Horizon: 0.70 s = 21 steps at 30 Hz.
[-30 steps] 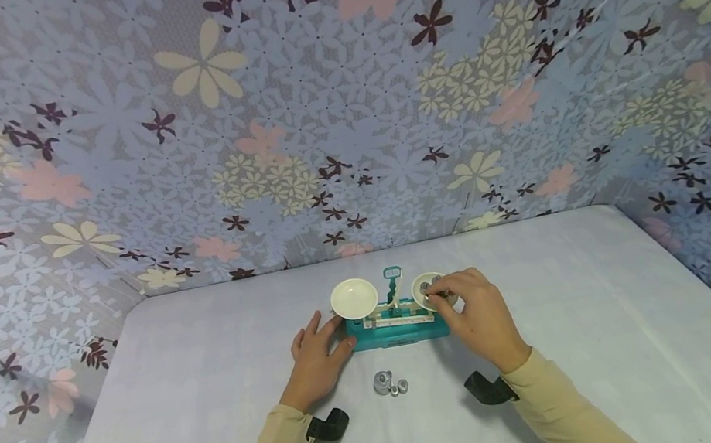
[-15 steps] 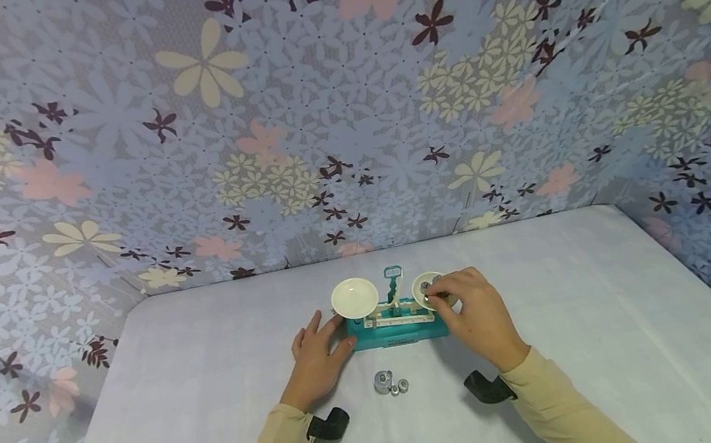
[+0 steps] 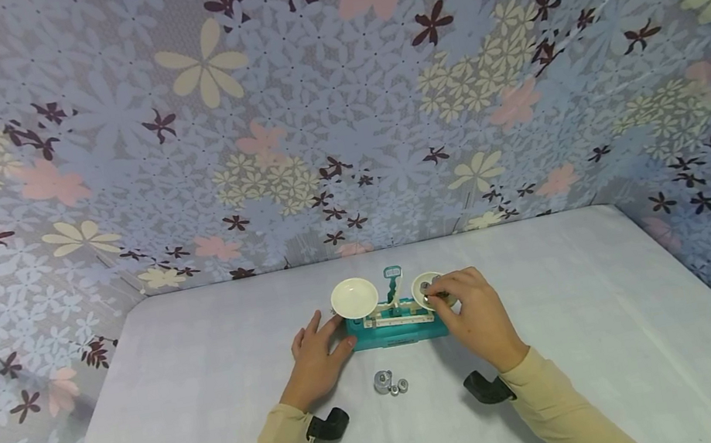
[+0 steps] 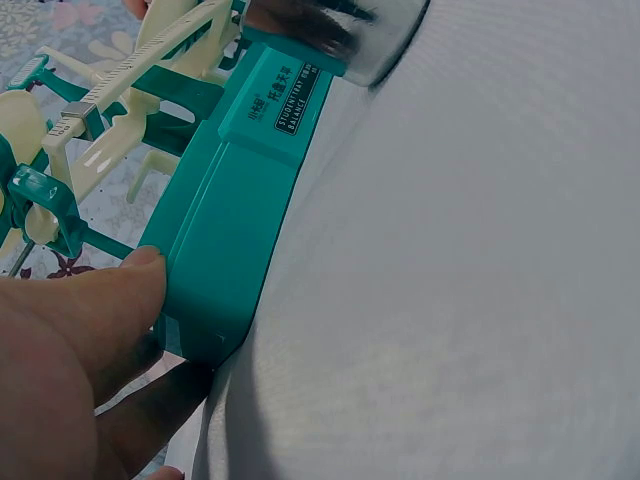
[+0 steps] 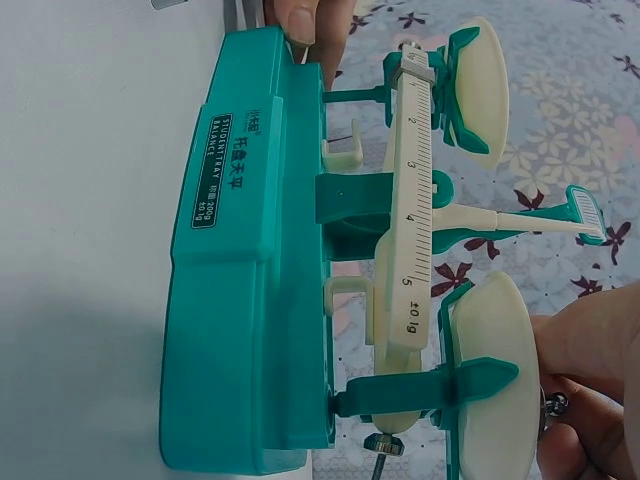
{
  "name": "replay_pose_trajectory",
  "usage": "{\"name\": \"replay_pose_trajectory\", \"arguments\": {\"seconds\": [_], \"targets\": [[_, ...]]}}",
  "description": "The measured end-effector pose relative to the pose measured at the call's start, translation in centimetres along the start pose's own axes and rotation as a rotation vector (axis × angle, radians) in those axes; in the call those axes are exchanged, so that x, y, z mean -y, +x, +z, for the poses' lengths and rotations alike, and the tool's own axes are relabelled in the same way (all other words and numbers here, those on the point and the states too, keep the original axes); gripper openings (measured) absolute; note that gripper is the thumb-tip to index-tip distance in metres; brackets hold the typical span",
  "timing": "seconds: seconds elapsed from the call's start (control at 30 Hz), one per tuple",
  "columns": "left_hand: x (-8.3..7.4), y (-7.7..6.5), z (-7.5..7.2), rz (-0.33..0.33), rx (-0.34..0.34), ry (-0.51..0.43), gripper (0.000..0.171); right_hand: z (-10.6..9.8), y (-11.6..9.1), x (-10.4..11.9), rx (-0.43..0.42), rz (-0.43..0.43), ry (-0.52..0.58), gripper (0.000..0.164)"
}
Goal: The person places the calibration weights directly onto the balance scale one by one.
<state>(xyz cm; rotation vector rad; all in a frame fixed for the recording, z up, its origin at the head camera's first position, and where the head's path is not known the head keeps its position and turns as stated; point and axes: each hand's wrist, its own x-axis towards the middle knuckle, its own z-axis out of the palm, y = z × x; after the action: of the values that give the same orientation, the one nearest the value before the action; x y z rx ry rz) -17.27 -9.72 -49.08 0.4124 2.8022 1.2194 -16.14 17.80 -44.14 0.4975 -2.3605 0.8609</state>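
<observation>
A teal tray balance (image 3: 399, 335) with two cream pans stands on the table; its base reads "Student Tray Balance" in the wrist views. My left hand (image 3: 318, 357) grips the base's left end, thumb (image 4: 145, 285) on the front edge and fingers round the end. Nothing lies in the left pan (image 3: 354, 298). Over the right pan (image 5: 495, 370) my right hand (image 3: 480, 314) pinches a small metal weight (image 5: 556, 403), its knob showing between thumb and finger. Other weights (image 3: 425, 286) sit in that pan, partly hidden by the fingers.
In front of the balance, a larger metal weight (image 3: 383, 383) and two small ones (image 3: 402, 385) stand on the white tablecloth (image 3: 211, 371). A flower-patterned curtain (image 3: 335, 99) rises behind the table. In the left wrist view, a shiny rounded thing (image 4: 385, 45) is cut off at the top.
</observation>
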Motion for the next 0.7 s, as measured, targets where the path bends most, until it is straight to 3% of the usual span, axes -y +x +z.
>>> {"name": "replay_pose_trajectory", "arguments": {"seconds": [0.7], "targets": [[0.1,0.1,0.1,-0.003,0.001,-0.001,0.053,-0.1,-0.1,1.3,-0.022,0.017,0.071,0.017]]}}
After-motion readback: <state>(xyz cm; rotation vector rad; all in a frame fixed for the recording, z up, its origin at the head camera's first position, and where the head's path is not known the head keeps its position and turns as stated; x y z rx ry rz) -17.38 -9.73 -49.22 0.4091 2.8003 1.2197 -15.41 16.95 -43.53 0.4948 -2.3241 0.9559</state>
